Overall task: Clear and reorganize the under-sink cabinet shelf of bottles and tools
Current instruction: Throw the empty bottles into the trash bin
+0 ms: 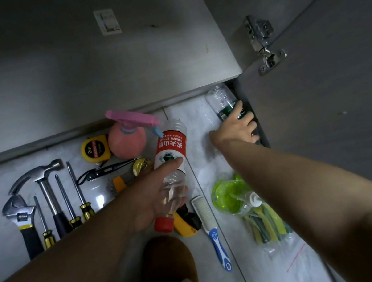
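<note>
left hand (157,195) grips red-label bottle (172,158), cap toward viewer. right hand (236,127) grips green-label bottle (224,101) beside cabinet door (334,102). hands apart.

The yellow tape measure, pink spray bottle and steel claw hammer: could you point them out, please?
Yellow tape measure (94,149): head view, label.
Pink spray bottle (127,142): head view, body.
Steel claw hammer (41,172): head view, head.

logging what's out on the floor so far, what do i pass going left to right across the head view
adjustable wrench → claw hammer → yellow tape measure → pink spray bottle → red-label water bottle held by the left hand → white-and-blue comb → green-label bottle gripped by the right hand
</note>
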`<act>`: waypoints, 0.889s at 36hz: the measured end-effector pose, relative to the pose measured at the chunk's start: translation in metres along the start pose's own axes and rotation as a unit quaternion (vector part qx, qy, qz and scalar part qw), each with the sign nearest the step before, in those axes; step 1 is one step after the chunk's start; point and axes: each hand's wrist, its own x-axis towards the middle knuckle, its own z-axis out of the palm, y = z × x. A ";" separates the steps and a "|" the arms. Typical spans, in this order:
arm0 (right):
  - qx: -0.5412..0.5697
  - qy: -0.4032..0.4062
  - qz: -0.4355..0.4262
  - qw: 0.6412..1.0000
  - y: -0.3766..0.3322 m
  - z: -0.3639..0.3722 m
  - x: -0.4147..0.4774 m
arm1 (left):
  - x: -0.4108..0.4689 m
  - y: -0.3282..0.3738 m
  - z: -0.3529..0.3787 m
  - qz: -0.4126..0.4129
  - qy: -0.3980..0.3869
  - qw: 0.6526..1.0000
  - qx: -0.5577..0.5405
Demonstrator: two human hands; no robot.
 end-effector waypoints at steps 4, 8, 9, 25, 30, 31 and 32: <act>-0.010 -0.014 0.028 0.999 0.001 0.001 0.005 | -0.002 -0.001 0.000 0.000 0.007 1.000 0.005; 0.003 -0.026 0.020 0.999 0.000 0.007 -0.010 | -0.004 -0.003 0.002 -0.008 0.008 1.000 0.020; 0.014 -0.044 0.015 0.999 -0.001 0.007 -0.015 | -0.005 -0.003 0.003 -0.010 0.005 1.000 0.020; 0.452 -0.188 0.104 0.866 0.024 -0.113 -0.072 | -0.087 0.003 0.067 0.082 -0.036 0.989 0.118; 0.586 -0.264 0.067 0.763 0.072 -0.187 -0.118 | -0.152 0.017 0.097 0.110 -0.072 0.970 0.207; 0.594 -0.270 0.051 0.756 0.083 -0.201 -0.128 | -0.167 0.020 0.106 0.113 -0.081 0.963 0.231; 0.601 -0.272 0.034 0.751 0.094 -0.215 -0.138 | -0.181 0.022 0.117 0.121 -0.087 0.954 0.261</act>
